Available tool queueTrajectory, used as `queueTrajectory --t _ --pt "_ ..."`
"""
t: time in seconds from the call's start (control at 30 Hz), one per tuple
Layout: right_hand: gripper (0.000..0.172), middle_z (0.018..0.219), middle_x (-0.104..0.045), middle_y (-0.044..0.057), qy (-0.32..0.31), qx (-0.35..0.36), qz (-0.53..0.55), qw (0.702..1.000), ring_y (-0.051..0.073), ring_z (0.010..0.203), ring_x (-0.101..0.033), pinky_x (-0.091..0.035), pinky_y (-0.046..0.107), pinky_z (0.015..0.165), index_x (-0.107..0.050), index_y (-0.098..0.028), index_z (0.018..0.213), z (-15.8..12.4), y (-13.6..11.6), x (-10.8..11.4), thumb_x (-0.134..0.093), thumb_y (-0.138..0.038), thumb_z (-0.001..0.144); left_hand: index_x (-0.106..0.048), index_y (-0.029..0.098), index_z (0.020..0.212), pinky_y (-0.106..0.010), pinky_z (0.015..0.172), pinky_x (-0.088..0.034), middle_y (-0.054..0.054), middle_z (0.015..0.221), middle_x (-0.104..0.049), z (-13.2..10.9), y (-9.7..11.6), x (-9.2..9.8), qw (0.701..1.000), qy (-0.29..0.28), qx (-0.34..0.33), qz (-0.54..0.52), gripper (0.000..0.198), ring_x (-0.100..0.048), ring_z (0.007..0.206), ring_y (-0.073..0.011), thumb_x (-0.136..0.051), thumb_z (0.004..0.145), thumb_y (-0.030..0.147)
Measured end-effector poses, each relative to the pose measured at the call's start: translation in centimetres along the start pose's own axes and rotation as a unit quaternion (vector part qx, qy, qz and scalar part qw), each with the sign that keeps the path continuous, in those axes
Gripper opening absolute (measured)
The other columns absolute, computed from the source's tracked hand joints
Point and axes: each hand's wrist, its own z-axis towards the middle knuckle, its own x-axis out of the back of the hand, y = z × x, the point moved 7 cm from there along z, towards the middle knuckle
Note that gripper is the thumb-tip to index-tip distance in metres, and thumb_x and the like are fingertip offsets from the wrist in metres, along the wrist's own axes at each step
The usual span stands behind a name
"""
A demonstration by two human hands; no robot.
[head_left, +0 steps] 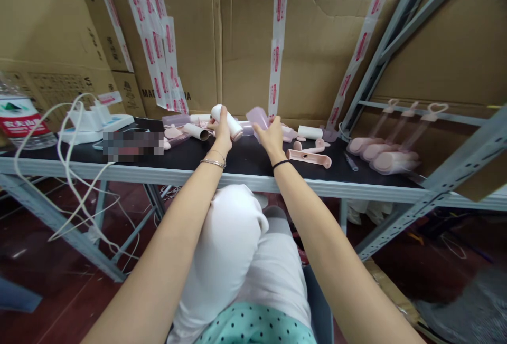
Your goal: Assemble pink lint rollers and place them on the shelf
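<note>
My left hand [222, 135] is wrapped round a white cylinder [233, 126] with a pinkish end, tilted above the black tabletop [253, 164]. In my right hand [273, 138] is a translucent pink plastic piece [258, 117], held a short way to the right of the cylinder and apart from it. A hollow white tube [196, 132] lies left of my left hand among several pink parts. To the right of my right hand rest a long pink half-shell [309, 158], a pink curved handle part [315, 147] and another white tube [309, 132].
Several pink-and-white rollers [392, 162] with heart-ended handles stand at the right, near a small clear-and-dark tool [351, 162]. At the left are a bottle [27, 122], a power strip [95, 125] and hanging white cables [69, 175]. Cardboard [245, 48] and a metal post [380, 64] bound the table.
</note>
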Motion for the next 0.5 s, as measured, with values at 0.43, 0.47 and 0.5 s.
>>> queueTrajectory --t 0.43,0.47,0.5 --pt "0.063 0.132 -0.055 0.015 -0.085 0.055 0.227 0.969 0.022 0.117 -0.056 -0.042 0.034 0.102 -0.041 -0.016 0.126 0.3 -0.2 -3.0 -0.063 -0.054 0.080 -0.018 0.013 0.145 -0.026 0.116 -0.026 -0.020 0.157 -0.027 -2.1 0.8 -2.8 0.975 -0.117 -0.117 0.148 0.057 -0.032 0.145 -0.0168 -0.035 0.099 0.043" --pt "0.065 0.131 -0.055 0.015 -0.078 0.059 0.221 0.970 0.022 0.117 -0.056 -0.042 0.034 0.102 -0.041 -0.016 0.126 0.4 -0.3 -2.8 -0.064 -0.055 0.079 -0.018 0.013 0.145 -0.026 0.117 -0.025 -0.020 0.156 -0.028 -1.8 0.7 -2.7 0.974 -0.114 -0.121 0.155 0.058 -0.033 0.145 -0.0175 -0.035 0.099 0.044" --pt "0.066 0.131 -0.056 0.014 -0.070 0.062 0.213 0.973 0.022 0.118 -0.056 -0.042 0.034 0.102 -0.042 -0.017 0.126 0.4 -0.4 -2.5 -0.064 -0.056 0.078 -0.020 0.013 0.145 -0.027 0.117 -0.025 -0.020 0.156 -0.029 -1.6 0.6 -2.6 0.973 -0.109 -0.127 0.160 0.057 -0.034 0.145 -0.0178 -0.034 0.099 0.044"
